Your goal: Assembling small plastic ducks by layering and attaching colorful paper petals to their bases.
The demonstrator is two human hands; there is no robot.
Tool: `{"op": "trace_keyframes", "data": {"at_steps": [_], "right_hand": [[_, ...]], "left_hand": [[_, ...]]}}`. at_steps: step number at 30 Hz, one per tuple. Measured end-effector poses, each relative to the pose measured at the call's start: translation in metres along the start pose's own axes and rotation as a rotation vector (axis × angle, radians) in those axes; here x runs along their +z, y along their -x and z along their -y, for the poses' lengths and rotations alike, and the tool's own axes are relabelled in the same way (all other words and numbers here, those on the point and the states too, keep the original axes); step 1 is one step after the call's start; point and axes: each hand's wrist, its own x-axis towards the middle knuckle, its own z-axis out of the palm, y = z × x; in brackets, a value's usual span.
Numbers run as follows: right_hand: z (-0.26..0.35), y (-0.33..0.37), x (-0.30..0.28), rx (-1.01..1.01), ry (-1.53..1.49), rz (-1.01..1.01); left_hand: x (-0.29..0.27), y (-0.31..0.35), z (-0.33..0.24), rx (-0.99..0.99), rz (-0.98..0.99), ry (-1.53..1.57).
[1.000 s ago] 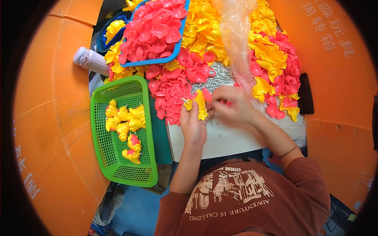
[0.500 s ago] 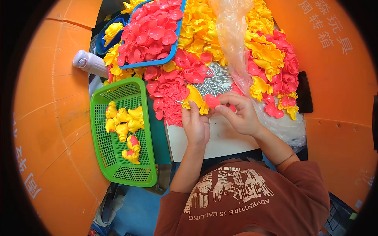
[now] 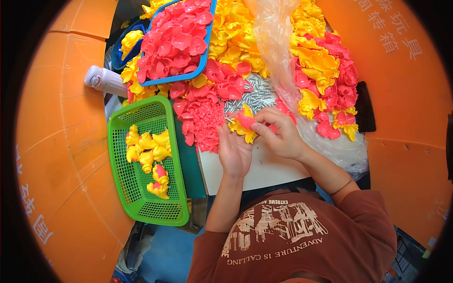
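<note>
My left hand [image 3: 234,150] lies palm up and cradles a yellow plastic toy piece [image 3: 244,128]. My right hand [image 3: 279,133] pinches a pink plastic piece [image 3: 246,121] and presses it against the yellow one. Both hands hover over a white board [image 3: 264,166] at the near edge of the heaps. A patch of small grey metal pins [image 3: 252,96] lies just beyond the hands, between pink pieces [image 3: 206,118] and yellow pieces [image 3: 315,61].
A green basket [image 3: 134,188] at my left holds several assembled yellow-and-pink toys [image 3: 150,151]. A blue tray [image 3: 200,66] of pink pieces sits farther back. A clear plastic bag [image 3: 276,37] drapes over the pile. A white bottle [image 3: 101,80] lies left. Orange walls surround everything.
My right hand came down from the pile with a pink piece and brought it onto the yellow piece in my left hand. The left hand turned more palm up.
</note>
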Motion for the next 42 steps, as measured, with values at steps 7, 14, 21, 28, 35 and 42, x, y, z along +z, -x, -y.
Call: {"op": "trace_keyframes", "data": {"at_steps": [7, 14, 21, 28, 35, 42], "right_hand": [[0.004, 0.007, 0.0, -0.146, 0.177, 0.042], [0.004, 0.006, 0.004, -0.177, 0.314, -0.046], [0.009, 0.006, 0.001, -0.144, 0.316, -0.026], [0.012, 0.004, -0.002, -0.19, 0.379, -0.005], [0.004, 0.002, 0.001, -0.253, 0.283, 0.031], [0.01, 0.004, 0.001, -0.349, 0.382, 0.0]], "left_hand": [[0.011, -0.003, -0.001, -0.083, -0.07, 0.125], [0.021, 0.0, -0.002, -0.046, -0.007, 0.176], [0.021, -0.001, 0.003, -0.04, -0.02, 0.218], [0.025, 0.0, 0.002, -0.067, -0.017, 0.223], [0.024, 0.002, 0.001, -0.071, -0.016, 0.26], [0.027, 0.004, -0.002, -0.099, 0.019, 0.285]]}}
